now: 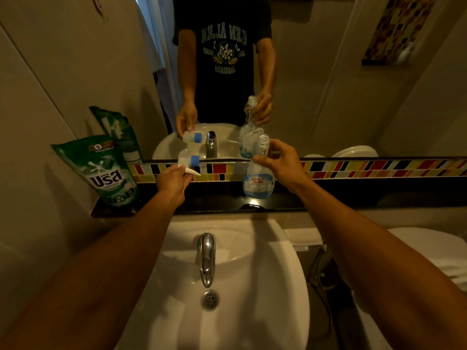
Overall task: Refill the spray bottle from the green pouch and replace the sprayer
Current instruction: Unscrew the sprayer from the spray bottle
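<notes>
A clear spray bottle stands upright on the black shelf under the mirror, its neck uncapped. My right hand grips the bottle's neck. My left hand holds the white sprayer head with its blue collar, off the bottle and to its left, trigger pointing right. The green pouch stands upright at the shelf's left end, against the wall, apart from both hands.
A white basin with a chrome tap lies below the shelf. The mirror reflects my arms and the bottle. A coloured tile strip runs under the mirror. A white toilet stands at right.
</notes>
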`<state>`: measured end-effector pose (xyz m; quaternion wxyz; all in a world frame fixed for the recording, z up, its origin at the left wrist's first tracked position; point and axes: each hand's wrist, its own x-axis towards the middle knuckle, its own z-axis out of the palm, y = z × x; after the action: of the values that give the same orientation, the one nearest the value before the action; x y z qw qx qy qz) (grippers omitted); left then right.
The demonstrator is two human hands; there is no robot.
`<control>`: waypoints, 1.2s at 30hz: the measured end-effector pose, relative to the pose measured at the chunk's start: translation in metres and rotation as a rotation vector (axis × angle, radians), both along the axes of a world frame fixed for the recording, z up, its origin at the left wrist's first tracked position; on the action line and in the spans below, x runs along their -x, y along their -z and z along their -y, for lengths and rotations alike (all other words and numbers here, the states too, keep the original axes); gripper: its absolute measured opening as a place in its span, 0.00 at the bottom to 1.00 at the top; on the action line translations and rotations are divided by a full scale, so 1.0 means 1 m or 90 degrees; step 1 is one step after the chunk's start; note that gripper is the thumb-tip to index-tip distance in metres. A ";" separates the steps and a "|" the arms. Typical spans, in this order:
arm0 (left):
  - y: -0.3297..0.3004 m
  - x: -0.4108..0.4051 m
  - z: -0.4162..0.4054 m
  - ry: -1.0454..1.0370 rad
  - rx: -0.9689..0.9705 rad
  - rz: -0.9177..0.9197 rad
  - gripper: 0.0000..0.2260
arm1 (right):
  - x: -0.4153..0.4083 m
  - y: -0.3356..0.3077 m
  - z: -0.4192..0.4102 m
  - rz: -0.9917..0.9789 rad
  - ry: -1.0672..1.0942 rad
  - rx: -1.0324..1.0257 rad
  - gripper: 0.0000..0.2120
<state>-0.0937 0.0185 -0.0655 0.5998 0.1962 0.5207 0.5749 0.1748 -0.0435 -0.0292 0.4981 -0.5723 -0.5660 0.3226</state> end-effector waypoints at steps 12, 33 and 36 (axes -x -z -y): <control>0.085 0.013 -0.020 0.041 0.087 -0.210 0.14 | 0.046 0.026 -0.032 0.003 -0.066 0.048 0.16; 0.139 0.020 -0.022 0.092 0.058 -0.534 0.13 | 0.065 0.065 -0.035 0.040 0.010 0.045 0.33; 0.134 0.021 -0.020 0.089 0.052 -0.534 0.17 | 0.073 0.070 -0.026 0.017 0.108 -0.033 0.31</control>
<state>-0.1146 0.0383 -0.1993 0.3806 0.4240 0.7273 0.3825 0.1020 -0.0179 -0.0990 0.5304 -0.6094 -0.5304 0.2568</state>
